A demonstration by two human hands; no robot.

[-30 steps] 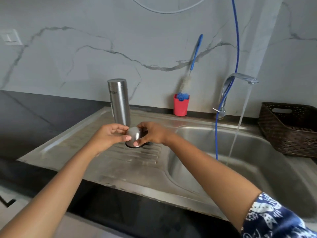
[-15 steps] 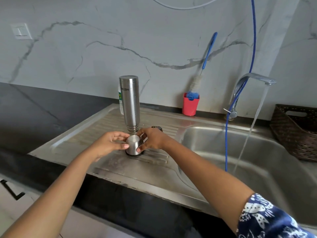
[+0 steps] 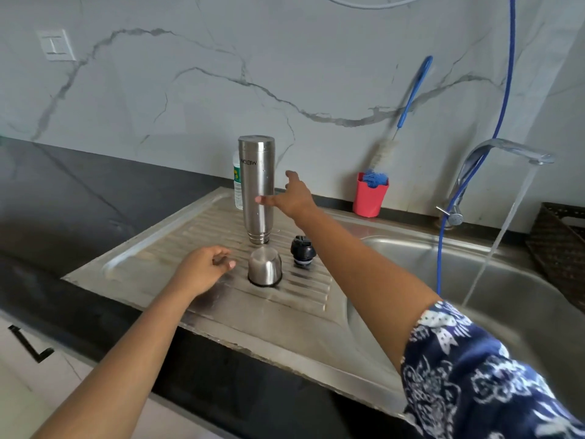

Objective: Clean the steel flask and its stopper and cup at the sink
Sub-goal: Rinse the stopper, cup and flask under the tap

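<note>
Steel flask (image 3: 257, 188): one, standing mouth-down on the drainboard (image 3: 190, 232), its lettering upside down.
Cup (image 3: 264, 267): one, steel, rim down on the drainboard just in front of the flask, apart from it.
Stopper (image 3: 303, 250): one, black, just right of the cup, not touching it.
Left hand (image 3: 204, 269): fingers loosely curled, holding nothing, just left of the cup and apart from it.
Right hand (image 3: 292, 196): spread wide at the flask's right side, thumb across its front; whether it touches, I cannot tell.
Tap (image 3: 506, 150): one, water running into the basin (image 3: 443, 255).
Hose (image 3: 506, 74): one, blue, hanging down into the basin.
Brush (image 3: 411, 93): one, blue-handled, standing in one red holder (image 3: 369, 196) against the wall.
Bottle (image 3: 237, 185): one, plastic, behind the flask, mostly hidden.
Basket (image 3: 557, 245): one, dark, at the far right.
</note>
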